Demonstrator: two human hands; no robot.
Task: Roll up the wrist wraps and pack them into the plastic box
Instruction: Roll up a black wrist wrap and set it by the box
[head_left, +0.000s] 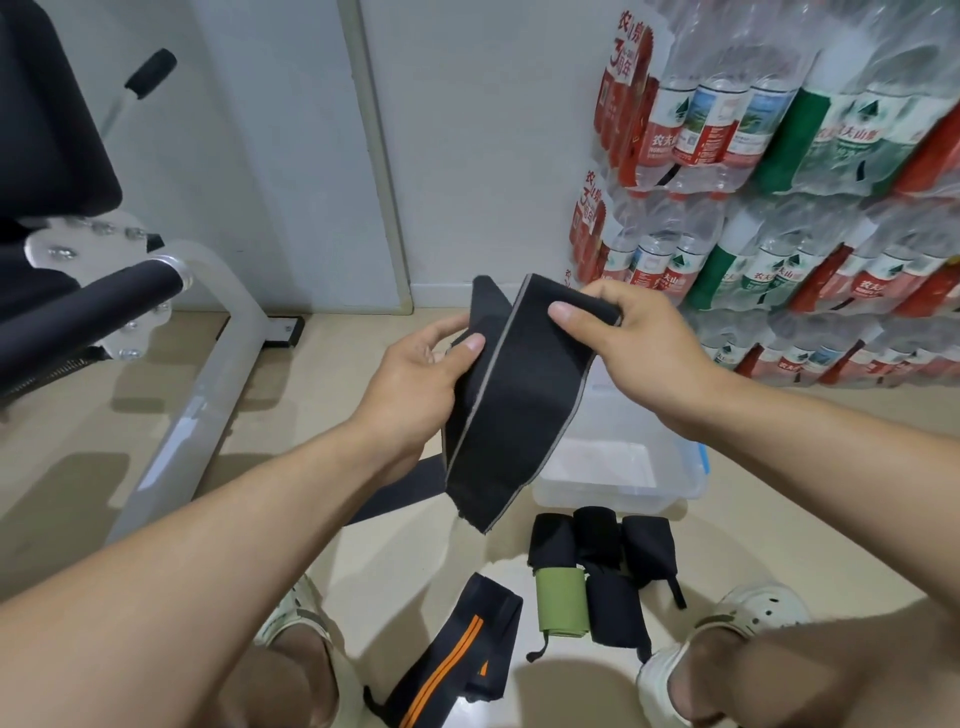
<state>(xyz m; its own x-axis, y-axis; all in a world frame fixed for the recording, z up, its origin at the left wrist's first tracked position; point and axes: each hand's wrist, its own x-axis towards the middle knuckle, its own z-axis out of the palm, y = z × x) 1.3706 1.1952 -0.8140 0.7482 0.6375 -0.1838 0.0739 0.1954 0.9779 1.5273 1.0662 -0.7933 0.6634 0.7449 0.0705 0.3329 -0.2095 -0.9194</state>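
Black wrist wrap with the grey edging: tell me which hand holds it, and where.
Both. The left hand pinches the black wrist wrap at its left edge; the right hand pinches its top end, thumb on the front.

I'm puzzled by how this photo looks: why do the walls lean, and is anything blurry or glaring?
Head view: wide-angle lens bends the door frame and stretches the forearms; black wrap in both hands is sharp; the knees at the bottom are soft; overhead light glares mildly on the water bottles; soft shadows on the floor.
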